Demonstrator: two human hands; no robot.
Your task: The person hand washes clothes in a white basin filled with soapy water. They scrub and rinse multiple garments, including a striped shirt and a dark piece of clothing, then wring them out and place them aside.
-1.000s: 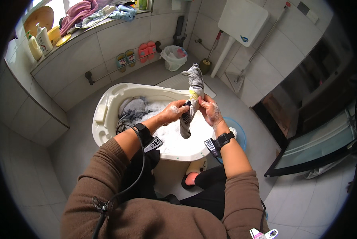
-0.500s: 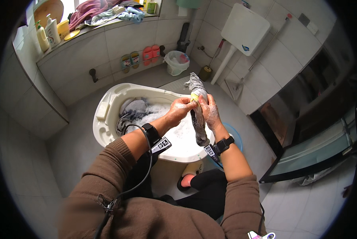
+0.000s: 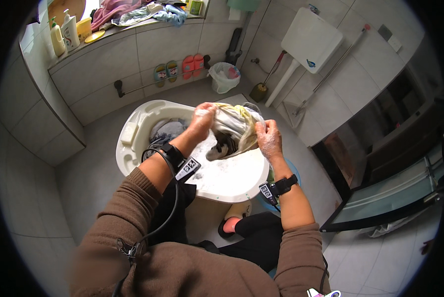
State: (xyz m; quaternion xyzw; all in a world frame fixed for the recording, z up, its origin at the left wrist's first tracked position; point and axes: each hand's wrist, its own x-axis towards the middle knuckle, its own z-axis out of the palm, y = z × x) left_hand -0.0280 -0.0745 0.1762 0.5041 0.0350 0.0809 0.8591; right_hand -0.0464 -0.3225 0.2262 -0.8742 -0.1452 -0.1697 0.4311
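Note:
Between my hands a wet white and grey garment (image 3: 234,121) with yellow edging is spread out over the tub. My left hand (image 3: 201,123) is closed on its left edge, and my right hand (image 3: 270,141) grips the right side. A darker, twisted part of the cloth hangs toward the water. Below is a cream plastic tub (image 3: 124,166) holding white suds (image 3: 222,175). Grey and dark clothes (image 3: 168,131) lie soaking at its left end. Foam clings to my right hand.
A blue basin (image 3: 293,173) stands partly hidden behind my right forearm. Beyond the tub are a lined waste bin (image 3: 224,79), a toilet brush (image 3: 259,91) and slippers (image 3: 193,66) on a wall rail. Bottles (image 3: 70,32) and clothes (image 3: 120,12) crowd the ledge.
The garment was a twisted, upright bundle between my close-set hands; now it is opened out. My left hand has moved left and up, and my right hand slightly right.

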